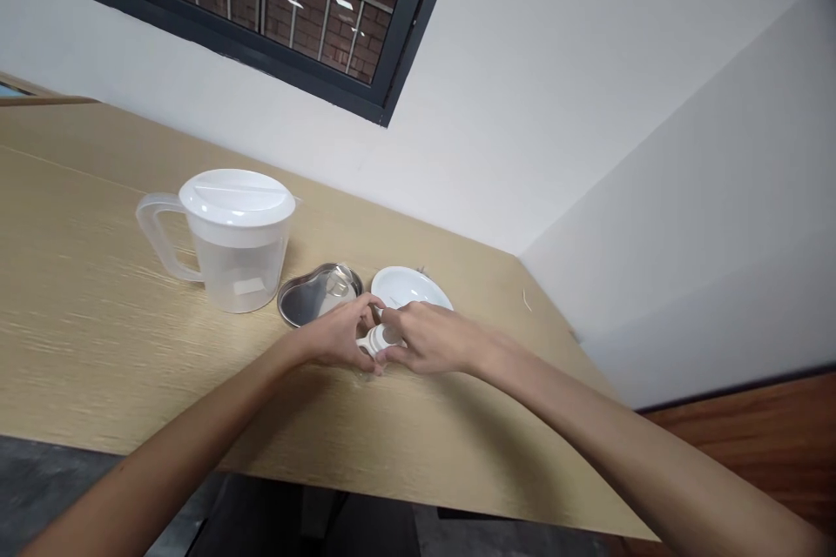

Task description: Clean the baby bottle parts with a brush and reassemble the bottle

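My left hand (340,338) and my right hand (428,338) meet over the wooden table (97,339), fingers curled round a small white container (380,338) held between them just above the tabletop. Most of that container is hidden by my fingers. Right behind my hands lie a shiny metal dish (313,296) and a white plate (408,285). A clear plastic jug (228,239) with a white lid and a handle on its left stands further back to the left.
White walls meet in a corner behind the table's far right end. A dark-framed barred window (274,0) is above the table. The table's near edge runs below my forearms, with dark floor and a brown wooden floor at the right.
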A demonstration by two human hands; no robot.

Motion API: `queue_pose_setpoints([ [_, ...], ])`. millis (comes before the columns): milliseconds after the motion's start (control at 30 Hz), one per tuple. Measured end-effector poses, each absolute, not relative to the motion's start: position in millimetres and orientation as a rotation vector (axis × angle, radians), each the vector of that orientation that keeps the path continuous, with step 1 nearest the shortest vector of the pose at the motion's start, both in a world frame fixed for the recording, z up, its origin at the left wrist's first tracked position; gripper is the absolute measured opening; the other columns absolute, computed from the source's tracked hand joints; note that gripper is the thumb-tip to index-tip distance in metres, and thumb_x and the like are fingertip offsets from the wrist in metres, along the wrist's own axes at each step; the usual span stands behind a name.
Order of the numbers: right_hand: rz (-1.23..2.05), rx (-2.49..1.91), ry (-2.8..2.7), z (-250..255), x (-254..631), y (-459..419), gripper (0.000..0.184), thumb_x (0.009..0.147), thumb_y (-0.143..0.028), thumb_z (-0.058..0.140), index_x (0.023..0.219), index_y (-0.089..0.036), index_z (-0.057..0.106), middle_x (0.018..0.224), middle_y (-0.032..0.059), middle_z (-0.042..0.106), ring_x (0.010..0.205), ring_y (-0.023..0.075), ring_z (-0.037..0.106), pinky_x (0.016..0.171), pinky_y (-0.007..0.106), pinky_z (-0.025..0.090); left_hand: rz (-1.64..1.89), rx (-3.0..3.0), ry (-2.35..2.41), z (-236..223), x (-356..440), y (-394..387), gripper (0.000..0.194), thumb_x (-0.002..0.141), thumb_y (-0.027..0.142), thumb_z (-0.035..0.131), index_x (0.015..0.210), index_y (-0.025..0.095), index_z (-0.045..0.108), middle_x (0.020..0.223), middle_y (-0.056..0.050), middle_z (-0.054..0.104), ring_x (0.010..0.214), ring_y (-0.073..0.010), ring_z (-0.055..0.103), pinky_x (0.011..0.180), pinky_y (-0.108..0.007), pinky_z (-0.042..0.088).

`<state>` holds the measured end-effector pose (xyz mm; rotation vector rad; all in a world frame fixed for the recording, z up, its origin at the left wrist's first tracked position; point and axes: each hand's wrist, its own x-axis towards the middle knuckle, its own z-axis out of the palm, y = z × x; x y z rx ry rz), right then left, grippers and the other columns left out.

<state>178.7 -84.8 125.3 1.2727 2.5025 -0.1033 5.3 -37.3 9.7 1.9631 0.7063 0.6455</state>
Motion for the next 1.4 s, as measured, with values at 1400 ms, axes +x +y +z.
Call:
queue_pose_setpoints([
  [1400,-0.318,1.932,2.839,120,215,-43,0.048,0.103,-0.043,0.027,0.087,-0.015,0.062,0.086,0.0064,0.065,0.08,0.0161,0.059,0.078,0.03,0.041,0.647,2.126,0.698,13,3,-39,0.095,0.051,0.05,0.088,0.131,0.024,0.044,0.114,-0.008,0.061,0.111,-0.0291,0.056,0.095,-0.04,0.043],
])
